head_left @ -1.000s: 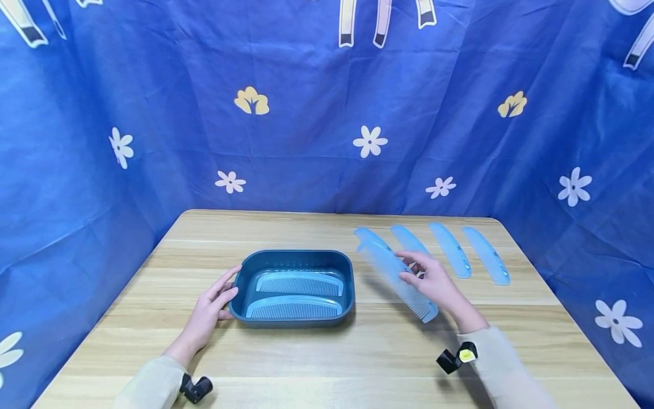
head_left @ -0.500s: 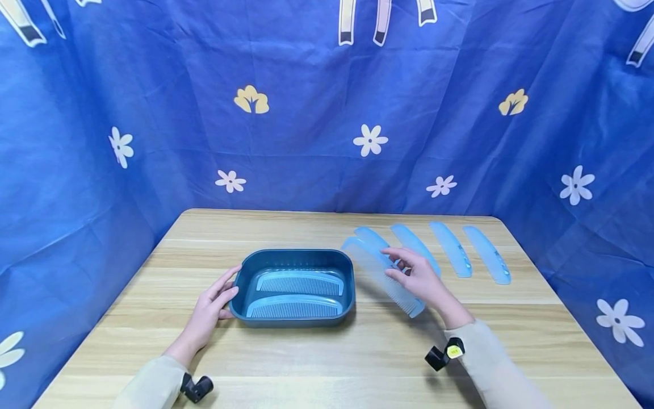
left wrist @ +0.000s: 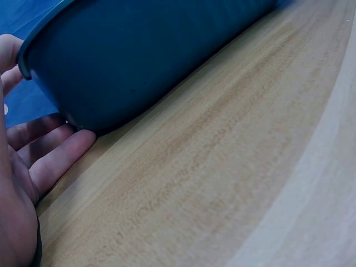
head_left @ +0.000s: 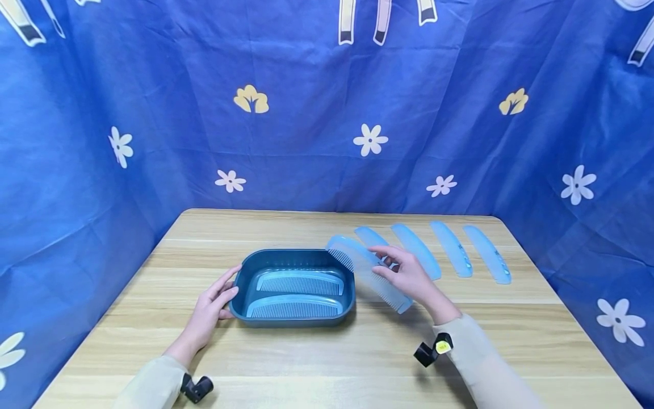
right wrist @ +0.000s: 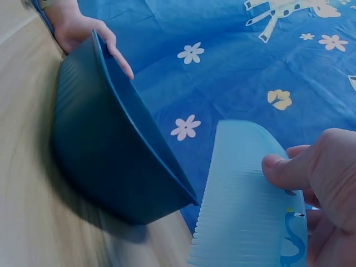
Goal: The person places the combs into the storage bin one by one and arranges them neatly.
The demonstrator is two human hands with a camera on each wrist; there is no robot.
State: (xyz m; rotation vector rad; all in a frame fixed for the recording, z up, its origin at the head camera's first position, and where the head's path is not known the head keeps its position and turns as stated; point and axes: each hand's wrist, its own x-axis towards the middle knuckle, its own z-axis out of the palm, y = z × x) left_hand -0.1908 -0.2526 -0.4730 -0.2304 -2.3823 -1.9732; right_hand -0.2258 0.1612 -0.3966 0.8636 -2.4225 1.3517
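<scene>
A translucent light-blue comb [head_left: 370, 274] hangs aslant in the air, pinched between thumb and fingers of my right hand [head_left: 407, 277]. Its upper end overlaps the right rim of the dark teal plastic box [head_left: 291, 322] in the head view; the right wrist view shows its teeth and a small blue bird print. Inside the box lie two combs, a rear one [head_left: 300, 282] and a front one [head_left: 294, 307], teeth toward me. My left hand [head_left: 208, 304] holds the box's left end, thumb at the rim. In the left wrist view its lower fingers [left wrist: 67, 153] touch the box's base.
Several more light-blue combs, such as this one [head_left: 451, 250], lie slanted in a row at the back right of the wooden table [head_left: 286, 369]. A blue patterned cloth [head_left: 306, 142] hangs around the table's back and sides.
My right hand has moved left with the comb, bringing its upper end from beside the row to the box's right rim. The left hand and the box have stayed put.
</scene>
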